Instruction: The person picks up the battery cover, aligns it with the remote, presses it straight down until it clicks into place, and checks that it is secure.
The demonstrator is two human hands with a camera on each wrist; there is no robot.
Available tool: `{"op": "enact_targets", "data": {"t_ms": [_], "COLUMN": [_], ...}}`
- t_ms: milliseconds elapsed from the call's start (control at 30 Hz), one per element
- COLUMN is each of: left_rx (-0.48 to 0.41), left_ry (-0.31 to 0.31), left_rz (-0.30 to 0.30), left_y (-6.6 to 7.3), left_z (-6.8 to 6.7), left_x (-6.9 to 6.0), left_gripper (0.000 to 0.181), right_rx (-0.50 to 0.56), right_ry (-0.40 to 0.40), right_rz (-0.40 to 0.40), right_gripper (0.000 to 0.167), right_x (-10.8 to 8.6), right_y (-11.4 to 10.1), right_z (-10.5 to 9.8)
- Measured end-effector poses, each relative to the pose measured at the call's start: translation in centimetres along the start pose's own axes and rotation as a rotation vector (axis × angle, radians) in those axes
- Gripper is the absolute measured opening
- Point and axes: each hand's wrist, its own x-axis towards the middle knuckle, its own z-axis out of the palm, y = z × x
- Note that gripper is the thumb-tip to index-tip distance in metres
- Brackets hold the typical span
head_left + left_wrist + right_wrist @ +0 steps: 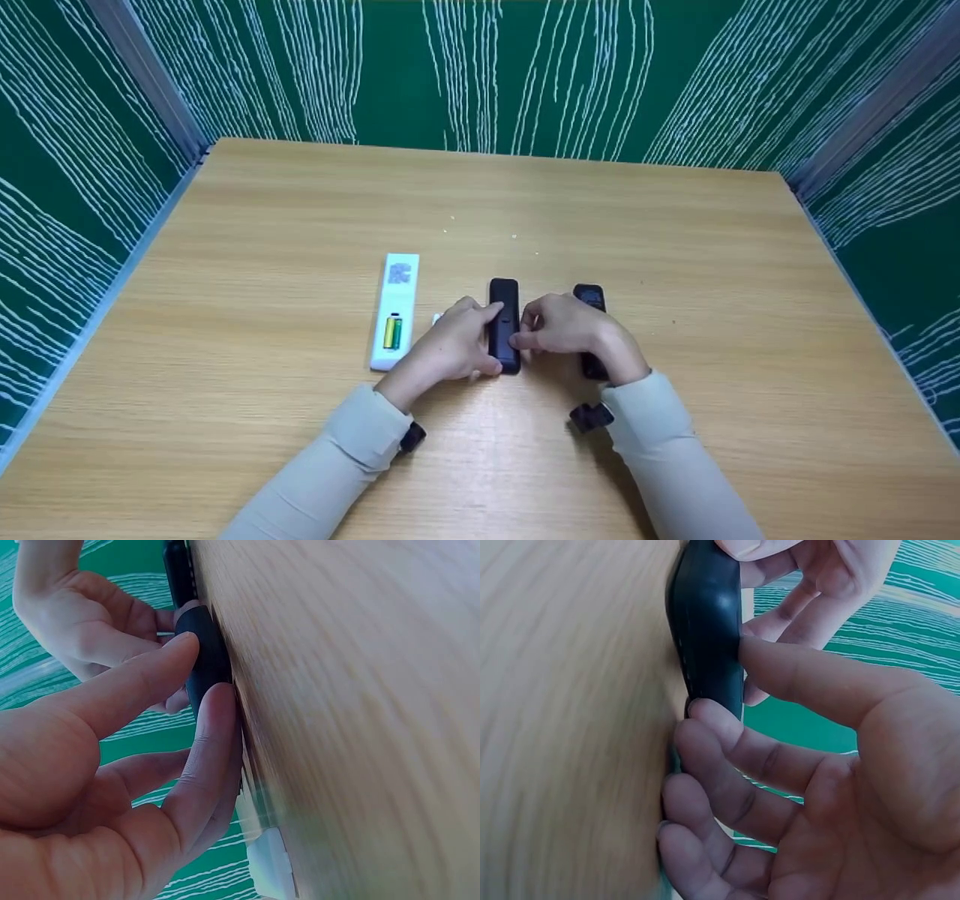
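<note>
A black remote control [505,330] lies on the wooden table between both hands, its plain side with a small notch facing up. My left hand [457,341] grips it from the left, thumb and fingers at its edge, as the left wrist view also shows. From the right, my right hand [559,324] pinches the same remote, thumb on its upper face and fingertips [714,720] low at its side. Left of the hands is a white remote control [395,300], its battery bay uncovered with a yellow and a green battery [397,334] side by side.
A second black remote control [590,298] lies partly hidden under the right wrist. A small white piece [436,319] shows beside the left hand, mostly covered by it. Tiny white crumbs [514,236] dot the table further back. Green patterned panels [405,75] stand around the table.
</note>
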Motion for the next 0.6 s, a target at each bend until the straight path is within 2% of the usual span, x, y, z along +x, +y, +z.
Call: {"op": "enact_targets", "data": {"t_ms": [167, 367, 600], "left_rx": [-0.029, -0.002, -0.009], "left_ry": [-0.013, -0.004, -0.008], "left_rz": [-0.017, -0.005, -0.016], "left_y": [0.01, -0.07, -0.03], "left_z": [0.0, 0.02, 0.02], "left_x": [-0.09, -0.03, -0.01], "left_gripper": [0.101, 0.099, 0.099], "right_rx": [-0.005, -0.021, -0.053], "right_ry": [-0.031, -0.06, -0.018], "right_rz": [0.006, 0.009, -0.016], "right_gripper": [0.024, 0.024, 0.024], "right_x": [-0.13, -0.19, -0.18], "right_y": [-0.14, -0.23, -0.41], "right_z": [0.0, 0.02, 0.03]}}
